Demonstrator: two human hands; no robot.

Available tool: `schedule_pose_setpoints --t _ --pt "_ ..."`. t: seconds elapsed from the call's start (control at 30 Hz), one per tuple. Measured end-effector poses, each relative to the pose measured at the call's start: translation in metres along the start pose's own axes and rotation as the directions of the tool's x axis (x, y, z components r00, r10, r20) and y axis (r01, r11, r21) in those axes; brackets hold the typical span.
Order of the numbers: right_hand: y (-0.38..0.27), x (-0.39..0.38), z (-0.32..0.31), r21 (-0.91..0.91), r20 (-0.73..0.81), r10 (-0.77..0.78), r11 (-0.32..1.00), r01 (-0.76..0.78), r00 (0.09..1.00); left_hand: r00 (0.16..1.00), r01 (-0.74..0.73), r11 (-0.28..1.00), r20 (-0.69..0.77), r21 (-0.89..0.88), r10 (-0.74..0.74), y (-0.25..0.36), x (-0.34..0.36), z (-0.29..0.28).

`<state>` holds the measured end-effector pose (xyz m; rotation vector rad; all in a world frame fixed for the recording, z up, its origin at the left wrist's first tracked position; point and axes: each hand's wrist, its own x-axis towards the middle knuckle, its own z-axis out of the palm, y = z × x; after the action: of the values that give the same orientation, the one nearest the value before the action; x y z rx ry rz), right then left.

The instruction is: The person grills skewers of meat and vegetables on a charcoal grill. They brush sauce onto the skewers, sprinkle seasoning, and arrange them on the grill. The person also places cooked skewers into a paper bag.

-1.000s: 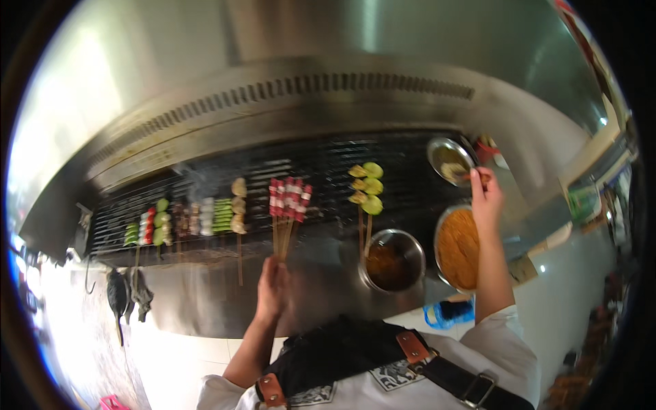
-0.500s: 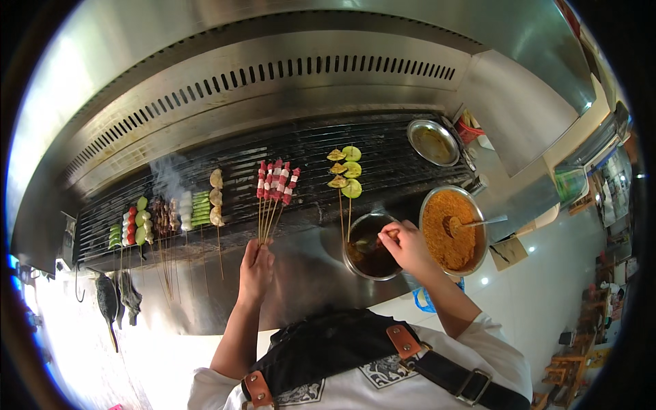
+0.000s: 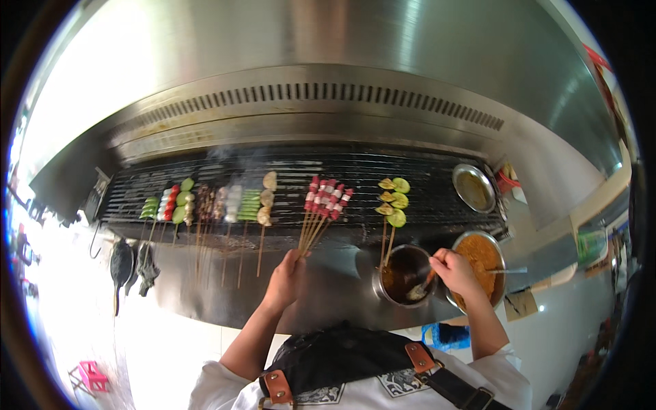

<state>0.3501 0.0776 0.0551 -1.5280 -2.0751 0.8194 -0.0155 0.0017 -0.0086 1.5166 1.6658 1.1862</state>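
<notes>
My left hand (image 3: pixel 284 279) is closed around the sticks of several meat skewers (image 3: pixel 328 197), red pieces alternating with pale ones. Their meat ends lie over the grill, fanned slightly. My right hand (image 3: pixel 456 272) grips the handle of a basting brush (image 3: pixel 418 290), whose pale bristle end is down inside a steel pot (image 3: pixel 378 288) of dark sauce. Just behind the pot, skewers of green slices (image 3: pixel 397 201) and yellow-brown folded pieces (image 3: pixel 385 197) rest on the grate, stick ends reaching the pot's rim. A steel bowl of orange-brown seasoning (image 3: pixel 480 251) stands beside my right hand, with a spoon (image 3: pixel 507 271) in it.
Along the left of the grill (image 3: pixel 355 160) lie several vegetable and meat skewers (image 3: pixel 212 203), with smoke rising. A metal plate (image 3: pixel 473 188) sits at its right end. Dark mitts or cloths (image 3: pixel 123 263) hang from the front edge. A slotted steel hood (image 3: pixel 307 92) spans the back.
My view has shifted, so the scene sits further right and lower. The brush in my right hand is tilted differently, its bristle end now showing in the pot. My left hand keeps the meat skewers.
</notes>
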Motion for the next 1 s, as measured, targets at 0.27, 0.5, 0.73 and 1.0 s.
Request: schedule_pose_setpoints --t 0.27,0.5,0.73,1.0 --pt "-0.093 0.071 -0.033 0.036 -0.323 -0.470 0.861 0.507 0.822 0.997 0.072 0.875 -0.013 0.479 -0.074 0.029 -0.005 -0.010" --pt "-0.152 0.152 0.061 -0.063 -0.177 -0.578 0.814 0.577 0.797 0.988 0.095 0.782 0.039 0.616 -0.151 0.030 0.003 -0.012" --pt "-0.182 0.185 0.084 -0.033 -0.126 -0.701 0.710 0.703 0.702 0.991 0.076 0.747 0.036 0.660 -0.132 0.032 0.001 -0.013" --pt "-0.169 0.184 0.071 -0.186 -0.046 -0.665 0.739 0.647 0.746 0.989 0.055 0.719 0.063 0.693 -0.137 0.031 0.001 -0.012"
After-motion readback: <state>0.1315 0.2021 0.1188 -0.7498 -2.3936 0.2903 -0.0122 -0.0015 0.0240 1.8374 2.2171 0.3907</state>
